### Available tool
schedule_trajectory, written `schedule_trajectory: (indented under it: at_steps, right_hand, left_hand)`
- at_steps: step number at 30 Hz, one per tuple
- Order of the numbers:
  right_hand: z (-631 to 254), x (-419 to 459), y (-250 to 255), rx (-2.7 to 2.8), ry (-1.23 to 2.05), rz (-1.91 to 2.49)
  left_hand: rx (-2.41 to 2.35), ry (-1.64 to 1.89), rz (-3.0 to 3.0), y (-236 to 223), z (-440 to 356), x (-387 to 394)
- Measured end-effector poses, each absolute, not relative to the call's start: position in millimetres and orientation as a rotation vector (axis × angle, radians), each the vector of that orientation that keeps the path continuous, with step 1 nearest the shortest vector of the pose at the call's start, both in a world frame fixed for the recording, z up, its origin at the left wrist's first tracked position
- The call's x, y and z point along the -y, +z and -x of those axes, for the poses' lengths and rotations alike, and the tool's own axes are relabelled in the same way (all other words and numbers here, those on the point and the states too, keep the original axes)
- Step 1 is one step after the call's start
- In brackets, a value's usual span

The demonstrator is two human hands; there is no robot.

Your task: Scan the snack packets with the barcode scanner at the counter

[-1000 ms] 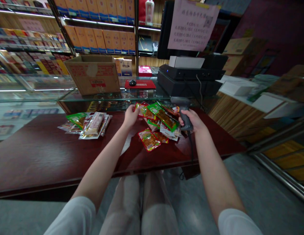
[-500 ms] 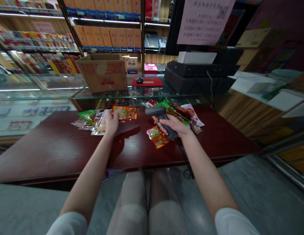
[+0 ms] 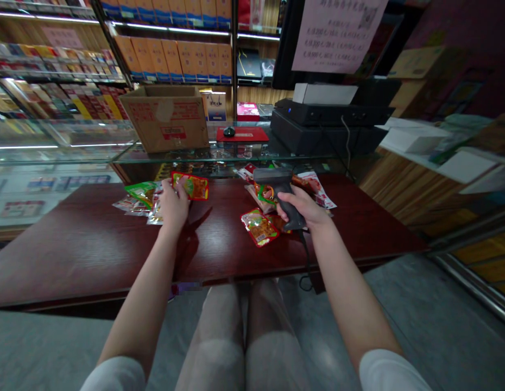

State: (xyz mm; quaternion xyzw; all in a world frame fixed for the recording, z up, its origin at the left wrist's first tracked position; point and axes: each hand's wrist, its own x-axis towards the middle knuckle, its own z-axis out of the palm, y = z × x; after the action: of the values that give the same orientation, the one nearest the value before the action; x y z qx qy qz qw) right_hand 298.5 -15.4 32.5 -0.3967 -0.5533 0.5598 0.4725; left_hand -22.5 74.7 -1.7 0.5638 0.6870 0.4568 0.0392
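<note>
My left hand [image 3: 175,205] is closed on a red-edged snack packet [image 3: 195,187], which it holds just above a pile of snack packets [image 3: 141,194] at the left of the dark red table. In my right hand [image 3: 299,206] is a grey barcode scanner [image 3: 291,209], gripped by its handle, its head pointing left. Below the scanner lies another red-edged snack packet [image 3: 259,227], flat on the table. More bagged snacks [image 3: 317,187] are heaped behind my right hand, partly hidden by the hand and scanner.
Behind the table [image 3: 93,250] runs a glass counter bearing an open cardboard box [image 3: 166,119], a black mouse [image 3: 228,131] on a red mat [image 3: 250,134], and a black cash drawer [image 3: 326,136]. The scanner's cable [image 3: 307,255] hangs over the table's front edge. Stocked shelves stand beyond.
My left hand has moved left with its snack packet, towards the left pile. The scanner in my right hand has shifted right, uncovering more of the packet on the table.
</note>
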Motion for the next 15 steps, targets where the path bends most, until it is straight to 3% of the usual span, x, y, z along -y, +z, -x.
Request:
schedule_trajectory:
  at_steps: [4,8,10,15]
  right_hand:
    - [-325,24,42,1.301,1.199,0.991]
    - [-352,29,47,1.195,1.066,1.005]
    - [-364,28,46,1.153,1.035,1.007]
    - [-386,22,33,1.077,1.064,1.032]
  left_hand:
    - [-2.358,1.218,-1.803,23,44,-69]
    - [-2.634,0.853,-1.724,22,64,-74]
    - [-2.689,0.858,-1.723,19,61,-74]
    - [-2.176,1.061,-2.286,23,-5,-68]
